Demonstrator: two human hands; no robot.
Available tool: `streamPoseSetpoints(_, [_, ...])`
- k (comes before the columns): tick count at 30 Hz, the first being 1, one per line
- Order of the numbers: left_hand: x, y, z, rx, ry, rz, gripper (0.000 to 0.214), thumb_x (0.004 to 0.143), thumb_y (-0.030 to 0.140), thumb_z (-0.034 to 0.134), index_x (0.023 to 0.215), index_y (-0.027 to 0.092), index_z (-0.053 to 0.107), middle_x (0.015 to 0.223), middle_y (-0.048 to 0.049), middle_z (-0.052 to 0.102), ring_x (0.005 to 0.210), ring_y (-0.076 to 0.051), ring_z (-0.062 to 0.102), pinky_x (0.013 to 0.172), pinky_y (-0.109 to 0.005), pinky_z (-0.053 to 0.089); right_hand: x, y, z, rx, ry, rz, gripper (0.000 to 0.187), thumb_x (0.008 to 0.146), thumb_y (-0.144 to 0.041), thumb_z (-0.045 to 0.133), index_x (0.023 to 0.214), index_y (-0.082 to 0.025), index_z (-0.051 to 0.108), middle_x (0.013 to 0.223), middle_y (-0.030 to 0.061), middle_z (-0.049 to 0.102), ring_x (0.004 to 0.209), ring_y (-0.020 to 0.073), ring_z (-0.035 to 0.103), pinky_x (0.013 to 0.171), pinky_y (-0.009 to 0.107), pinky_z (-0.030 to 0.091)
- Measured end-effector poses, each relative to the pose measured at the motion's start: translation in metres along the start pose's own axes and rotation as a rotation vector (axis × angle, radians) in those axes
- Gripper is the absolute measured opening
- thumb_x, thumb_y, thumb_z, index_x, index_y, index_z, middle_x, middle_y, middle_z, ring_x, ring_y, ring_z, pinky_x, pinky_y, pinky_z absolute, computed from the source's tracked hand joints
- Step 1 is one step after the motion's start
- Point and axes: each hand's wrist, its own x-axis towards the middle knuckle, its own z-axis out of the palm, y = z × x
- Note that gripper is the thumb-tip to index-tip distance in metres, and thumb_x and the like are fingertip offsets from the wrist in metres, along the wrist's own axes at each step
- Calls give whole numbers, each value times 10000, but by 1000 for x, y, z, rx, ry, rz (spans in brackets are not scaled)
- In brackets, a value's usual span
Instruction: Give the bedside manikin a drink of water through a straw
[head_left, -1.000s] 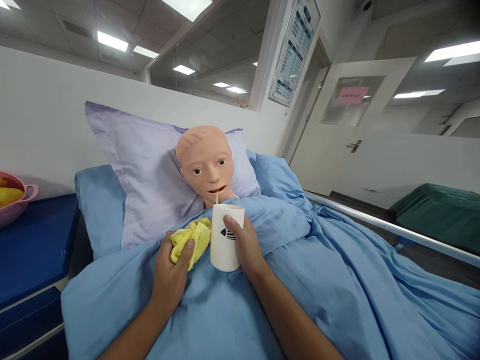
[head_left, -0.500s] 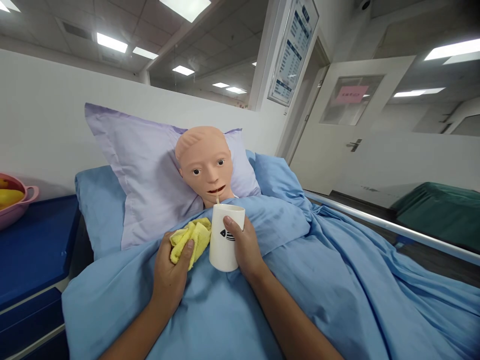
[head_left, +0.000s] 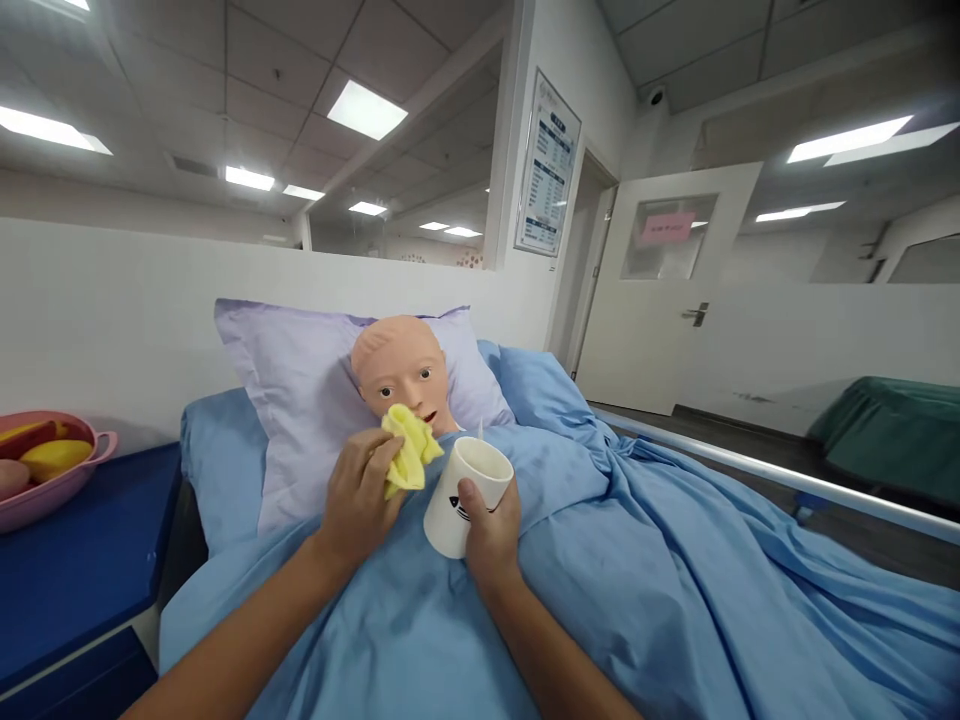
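Note:
A manikin [head_left: 401, 362] lies face up in bed, its head on a lilac pillow [head_left: 300, 390] and its body under a blue quilt [head_left: 585, 580]. My left hand [head_left: 364, 490] is closed on a crumpled yellow cloth [head_left: 409, 455], which overlaps the manikin's mouth and chin in the view; whether it touches cannot be told. My right hand [head_left: 495, 530] wraps round a white cup [head_left: 450, 515] with a dark fish-like print, tilted above the quilt. A thin clear straw [head_left: 481, 430] shows just over the cup's far rim.
On the left, a pink basin [head_left: 56, 490] of fruit stands on a blue-topped cabinet [head_left: 82, 560]. A bed rail [head_left: 750, 470] runs along the right side. Beyond are a door [head_left: 660, 350] and a green-covered object [head_left: 892, 430]. A white wall [head_left: 135, 310] stands behind the pillow.
My left hand has raised the cloth to the manikin's mouth area. The cup has moved away from the mouth and tilted right; its straw has left the lips. The view has tipped upward.

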Motion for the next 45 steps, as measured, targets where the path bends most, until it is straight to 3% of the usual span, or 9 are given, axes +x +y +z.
streamPoseSetpoints(3, [29, -8, 21, 83, -47, 234, 382, 881, 108, 564, 1256, 162, 524, 1207, -166, 654, 1246, -276, 587, 1002, -451, 541, 4, 2, 0, 20, 54, 29, 585, 684, -602, 755, 1059, -169, 634, 960, 73, 717, 832, 234, 679, 742, 381, 560])
streamPoseSetpoints(7, [34, -15, 44, 164, -123, 423, 297, 908, 101, 544, 1203, 123, 572, 1269, -158, 672, 1299, -283, 573, 1115, -498, 479, 9, 6, 0, 56, 73, 95, 621, 699, -627, 729, 1097, -161, 629, 979, 86, 714, 851, 251, 678, 728, 383, 545])
streamPoseSetpoints(20, [-14, -10, 41, -79, -80, 245, 284, 889, 65, 566, 1165, 128, 587, 1134, -130, 737, 1138, -216, 674, 998, -414, 583, 8, 3, 1, 53, 33, 134, 629, 685, -637, 748, 1089, -170, 627, 988, 81, 711, 841, 247, 665, 703, 366, 525])
streamPoseSetpoints(26, [24, -8, 25, -141, -89, 385, 323, 875, 55, 588, 1192, 117, 586, 1224, -141, 702, 1292, -237, 577, 1101, -455, 521, 8, 6, 1, 58, 56, 99, 605, 724, -617, 729, 1127, -175, 634, 1015, 84, 710, 862, 251, 664, 715, 370, 523])
streamPoseSetpoints(29, [45, -8, 36, -57, -65, 425, 260, 898, 70, 562, 1148, 130, 607, 1221, -113, 706, 1279, -234, 591, 1094, -444, 530, 8, 7, 1, 53, 64, 116, 627, 712, -620, 733, 1132, -167, 624, 999, 88, 712, 851, 254, 667, 707, 372, 524])
streamPoseSetpoints(32, [42, -10, 52, 6, -71, 455, 203, 932, 89, 520, 1098, 142, 626, 1167, -86, 728, 1182, -203, 655, 1067, -406, 552, 8, 6, 1, 33, 77, 121, 633, 690, -634, 737, 1093, -158, 627, 989, 92, 714, 857, 259, 667, 718, 378, 525])
streamPoseSetpoints(34, [29, -10, 59, -6, -82, 425, 215, 941, 97, 510, 1120, 143, 618, 1164, -80, 731, 1148, -190, 671, 1062, -391, 553, 8, 5, 2, 25, 77, 116, 627, 684, -635, 740, 1075, -157, 631, 993, 94, 714, 865, 260, 664, 732, 383, 525])
streamPoseSetpoints(40, [-3, 5, 59, -142, -104, 151, 302, 917, 72, 520, 1205, 150, 567, 1165, -100, 721, 1165, -188, 650, 1101, -425, 510, 8, 5, 1, 43, 48, 90, 599, 707, -602, 743, 1104, -167, 636, 1018, 88, 719, 875, 250, 668, 755, 379, 530])
streamPoseSetpoints(45, [-12, 9, 50, -162, -129, 38, 285, 914, 102, 529, 1192, 154, 568, 1097, -104, 735, 1053, -188, 692, 940, -357, 599, 7, 4, 1, 52, 35, 104, 622, 691, -606, 755, 1114, -166, 636, 1021, 88, 722, 872, 251, 671, 745, 375, 539])
